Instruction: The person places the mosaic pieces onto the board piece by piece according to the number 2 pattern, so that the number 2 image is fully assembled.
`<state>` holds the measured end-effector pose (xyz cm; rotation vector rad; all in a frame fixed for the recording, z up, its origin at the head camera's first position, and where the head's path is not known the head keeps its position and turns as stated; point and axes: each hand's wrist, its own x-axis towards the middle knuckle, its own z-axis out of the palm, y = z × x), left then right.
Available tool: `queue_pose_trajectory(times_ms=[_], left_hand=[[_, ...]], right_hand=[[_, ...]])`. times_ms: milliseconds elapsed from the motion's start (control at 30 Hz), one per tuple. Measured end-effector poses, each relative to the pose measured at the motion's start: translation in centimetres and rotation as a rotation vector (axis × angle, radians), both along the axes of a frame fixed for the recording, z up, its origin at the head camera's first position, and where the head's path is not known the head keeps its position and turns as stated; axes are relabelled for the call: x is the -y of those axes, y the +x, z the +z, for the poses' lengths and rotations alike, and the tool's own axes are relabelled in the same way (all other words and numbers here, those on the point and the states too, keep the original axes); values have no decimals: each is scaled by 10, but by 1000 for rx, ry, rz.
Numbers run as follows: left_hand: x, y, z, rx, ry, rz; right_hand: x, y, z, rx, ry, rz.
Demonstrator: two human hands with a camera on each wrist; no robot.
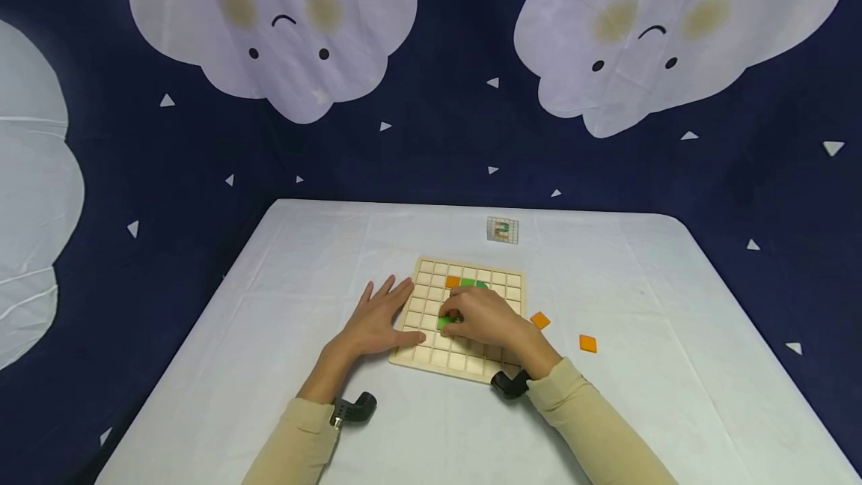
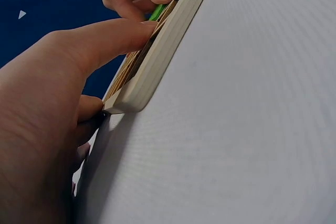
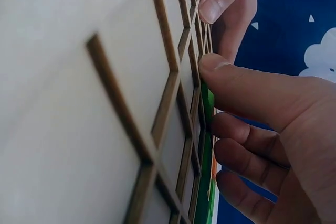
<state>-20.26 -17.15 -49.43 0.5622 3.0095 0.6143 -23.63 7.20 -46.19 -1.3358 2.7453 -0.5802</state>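
Note:
A light wooden grid board [image 1: 439, 358] lies on the white table. My left hand [image 1: 377, 322] rests on its left side with fingers spread, the thumb reaching over the squares. Over the middle of the grid, my right hand [image 1: 486, 316] pinches a green tile [image 1: 444, 322] between thumb and fingers, down at the squares. Higher on the board sit an orange tile [image 1: 453, 282], a light green tile [image 1: 468, 282] and a darker green piece [image 1: 481, 284]. The right hand covers part of the grid behind it. In the right wrist view, the thumb [image 3: 247, 85] touches green at the board's surface.
Two loose orange tiles lie right of the board, one close to its edge [image 1: 540, 319] and another orange tile [image 1: 588, 343] farther out. A small card with a coloured grid pattern [image 1: 503, 230] stands behind the board. Dark blue cloth with clouds [image 1: 458, 148] hangs beyond the table.

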Motion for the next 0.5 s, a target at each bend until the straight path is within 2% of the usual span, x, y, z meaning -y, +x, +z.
queue_pose_trajectory(times_ms=[267,500], left_hand=[[0,0,-1,0,-4,3],[0,-1,-1,7,-18,10]], right_hand=[[-5,0,1,19,1,-6],[-30,-3,2,53,-68,-61]])
